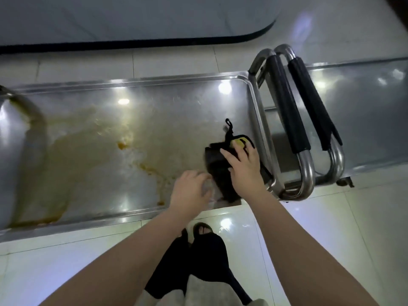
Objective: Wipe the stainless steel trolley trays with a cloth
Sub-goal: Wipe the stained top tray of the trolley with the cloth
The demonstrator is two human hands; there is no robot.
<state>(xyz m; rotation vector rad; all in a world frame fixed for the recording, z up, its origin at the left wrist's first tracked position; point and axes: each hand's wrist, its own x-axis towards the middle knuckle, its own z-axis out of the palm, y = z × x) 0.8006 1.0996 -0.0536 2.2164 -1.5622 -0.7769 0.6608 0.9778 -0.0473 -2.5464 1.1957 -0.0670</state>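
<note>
A: Where is the cloth lying?
B: The black cloth (217, 166) (yellow patch at its far end, a loop trailing beyond) is lying on the right end of the steel tray (154, 100), just beside the rim next to the trolley handles (298, 111).
A: Hands?
B: The right hand (245, 166) is pressing flat on it, fingers spread toward the yellow patch. The left hand (189, 191) is reaching the cloth's near-left edge, fingers bent and blurred; cannot tell whether it is pinching fabric or only touching.
A: Tray surface?
B: A brown-yellow stain (88, 140) is covering the left and middle, orange flecks trailing toward the near rim.
A: Surroundings?
B: A second tray (364, 107) is showing beyond the handles. The person's feet (205, 233) are standing on the tiled floor (309, 228).
</note>
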